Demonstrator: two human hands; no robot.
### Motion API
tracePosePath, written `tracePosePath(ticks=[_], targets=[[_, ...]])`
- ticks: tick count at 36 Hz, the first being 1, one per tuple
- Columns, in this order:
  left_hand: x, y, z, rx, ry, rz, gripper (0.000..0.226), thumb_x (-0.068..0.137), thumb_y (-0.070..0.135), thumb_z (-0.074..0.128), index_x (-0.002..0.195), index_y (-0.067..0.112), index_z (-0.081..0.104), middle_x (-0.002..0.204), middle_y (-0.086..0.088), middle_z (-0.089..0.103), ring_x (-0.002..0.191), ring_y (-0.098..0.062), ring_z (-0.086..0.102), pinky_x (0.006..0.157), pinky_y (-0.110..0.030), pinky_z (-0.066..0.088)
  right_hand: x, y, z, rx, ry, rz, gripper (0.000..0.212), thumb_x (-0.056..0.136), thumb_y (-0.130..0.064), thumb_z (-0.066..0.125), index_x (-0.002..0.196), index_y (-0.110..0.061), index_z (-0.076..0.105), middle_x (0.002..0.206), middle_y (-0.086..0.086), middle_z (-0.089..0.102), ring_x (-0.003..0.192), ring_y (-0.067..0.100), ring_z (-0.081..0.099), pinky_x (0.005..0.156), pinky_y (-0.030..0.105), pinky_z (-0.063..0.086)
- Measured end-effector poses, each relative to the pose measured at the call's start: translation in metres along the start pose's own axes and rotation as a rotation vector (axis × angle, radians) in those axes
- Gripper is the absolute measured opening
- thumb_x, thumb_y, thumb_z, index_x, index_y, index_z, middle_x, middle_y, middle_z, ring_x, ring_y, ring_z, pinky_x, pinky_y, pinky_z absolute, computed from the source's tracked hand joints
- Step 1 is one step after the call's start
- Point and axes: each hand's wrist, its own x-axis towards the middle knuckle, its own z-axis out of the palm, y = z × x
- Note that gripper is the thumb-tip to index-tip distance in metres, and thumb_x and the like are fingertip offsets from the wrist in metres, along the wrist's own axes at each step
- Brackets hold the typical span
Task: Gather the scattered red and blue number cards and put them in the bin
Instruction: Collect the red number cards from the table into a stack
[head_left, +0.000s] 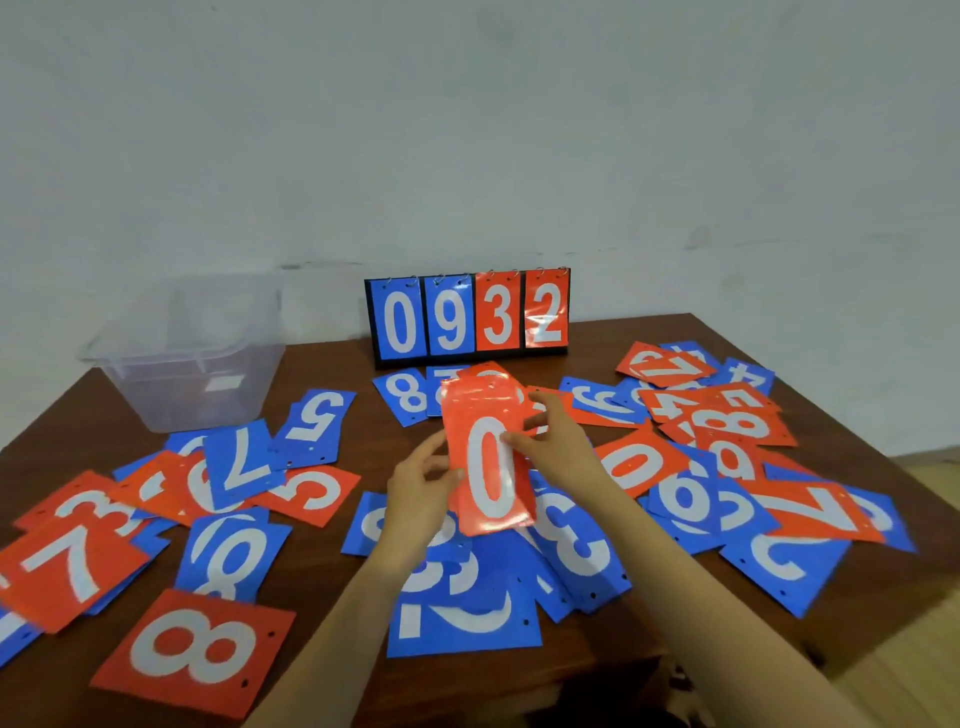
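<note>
Both hands are clamped on a stack of red cards (488, 467) over the middle of the worktop (322, 374). The left hand (421, 486) pinches its left edge and the right hand (558, 441) curls round its right edge, thumb on the face. The top card shows a white 0 (how many cards lie under it cannot be told).

The clear plastic bin (156, 395) stands at the far left corner of the worktop, well apart from the hands; nothing red or blue shows through its walls.

Loose cards lie all about, many overlapping. A red 8 card (195, 652) is at the near left, a red 7 card (67, 566) near the left edge, a blue 5 card (317, 415) just beside the bin, and a blue 2 card (462, 608) between the forearms. A thicker heap of mixed cards (727, 447) covers the right side.

At the back, against the wall, a flip scoreboard (470, 317) stands upright reading 0 9 3 2: 2 blue leaves, then 2 red.
</note>
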Motion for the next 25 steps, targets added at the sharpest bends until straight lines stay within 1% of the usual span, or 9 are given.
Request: tracePosePath(ticks=[3, 7, 10, 13, 16, 18, 21, 24, 25], targets=[[0.015, -0.003, -0.012, -0.057, 0.079, -0.047, 0.047, 0.090, 0.011, 0.061, 0.134, 0.025, 0.049, 0.113, -0.004, 0.064, 0.105, -0.023, 0.063, 0.087, -0.046, 0.054, 0.023, 0.009, 0.000, -0.123, -0.028, 0.032, 0.057, 0.088, -0.027, 0.065, 0.137, -0.013, 0.040, 0.131, 0.008, 0.051, 0.108, 0.021, 0.055, 0.084, 0.030, 0.048], [0.037, -0.006, -0.029, -0.124, 0.156, -0.090, 0.052, 0.090, 0.010, 0.060, 0.138, 0.024, 0.045, 0.117, -0.004, 0.062, 0.110, -0.025, 0.061, 0.088, -0.048, 0.054, 0.063, 0.019, 0.003, -0.342, -0.070, 0.085, 0.057, 0.089, -0.025, 0.064, 0.138, -0.007, 0.042, 0.134, 0.012, 0.052, 0.114, 0.027, 0.055, 0.087, 0.032, 0.048], [0.052, -0.007, -0.035, -0.138, 0.189, -0.119, 0.054, 0.091, 0.010, 0.059, 0.140, 0.023, 0.041, 0.123, -0.005, 0.059, 0.111, -0.024, 0.060, 0.083, -0.042, 0.055, 0.093, 0.018, 0.011, -0.494, -0.092, 0.078, 0.059, 0.090, -0.033, 0.061, 0.138, -0.005, 0.041, 0.138, 0.012, 0.049, 0.121, 0.027, 0.051, 0.094, 0.033, 0.045], [0.067, -0.010, -0.037, -0.114, 0.231, -0.159, 0.054, 0.091, 0.011, 0.058, 0.141, 0.024, 0.040, 0.128, -0.005, 0.057, 0.116, -0.024, 0.057, 0.086, -0.043, 0.053, 0.117, 0.013, 0.024, -0.585, -0.134, 0.086, 0.065, 0.088, -0.039, 0.062, 0.139, -0.007, 0.039, 0.140, 0.012, 0.045, 0.123, 0.028, 0.047, 0.096, 0.033, 0.042], [0.079, -0.015, -0.036, -0.112, 0.249, -0.196, 0.054, 0.092, 0.010, 0.058, 0.141, 0.024, 0.040, 0.127, -0.005, 0.057, 0.116, -0.024, 0.057, 0.090, -0.046, 0.053, 0.139, 0.010, 0.040, -0.720, -0.176, 0.069, 0.058, 0.090, -0.040, 0.059, 0.134, -0.007, 0.043, 0.134, 0.013, 0.048, 0.120, 0.028, 0.048, 0.095, 0.035, 0.043], [0.085, -0.018, -0.035, -0.110, 0.265, -0.214, 0.054, 0.091, 0.010, 0.058, 0.141, 0.024, 0.040, 0.128, -0.006, 0.057, 0.117, -0.025, 0.056, 0.090, -0.046, 0.053, 0.150, 0.011, 0.049, -0.821, -0.173, 0.059, 0.055, 0.090, -0.042, 0.057, 0.129, -0.006, 0.044, 0.133, 0.015, 0.047, 0.121, 0.031, 0.044, 0.096, 0.037, 0.043], [0.091, -0.021, -0.035, -0.130, 0.290, -0.226, 0.054, 0.091, 0.010, 0.059, 0.140, 0.023, 0.041, 0.127, -0.006, 0.057, 0.116, -0.025, 0.057, 0.087, -0.044, 0.054, 0.160, 0.013, 0.056, -0.859, -0.156, 0.104, 0.062, 0.089, -0.042, 0.056, 0.135, -0.004, 0.037, 0.138, 0.018, 0.040, 0.127, 0.033, 0.036, 0.101, 0.040, 0.038], [0.094, -0.025, -0.034, -0.135, 0.283, -0.216, 0.053, 0.090, 0.010, 0.060, 0.139, 0.023, 0.043, 0.126, -0.006, 0.058, 0.115, -0.025, 0.058, 0.084, -0.042, 0.055, 0.168, 0.013, 0.058, -0.811, -0.186, 0.176, 0.044, 0.093, -0.034, 0.051, 0.126, -0.006, 0.045, 0.129, 0.015, 0.051, 0.113, 0.029, 0.049, 0.091, 0.037, 0.043], [0.094, -0.026, -0.034, -0.133, 0.283, -0.212, 0.053, 0.090, 0.010, 0.060, 0.139, 0.023, 0.043, 0.125, -0.006, 0.058, 0.114, -0.025, 0.058, 0.083, -0.041, 0.056, 0.168, 0.012, 0.059, -0.817, -0.183, 0.185, 0.042, 0.095, -0.031, 0.049, 0.127, -0.006, 0.044, 0.127, 0.014, 0.053, 0.110, 0.029, 0.052, 0.088, 0.036, 0.044]])
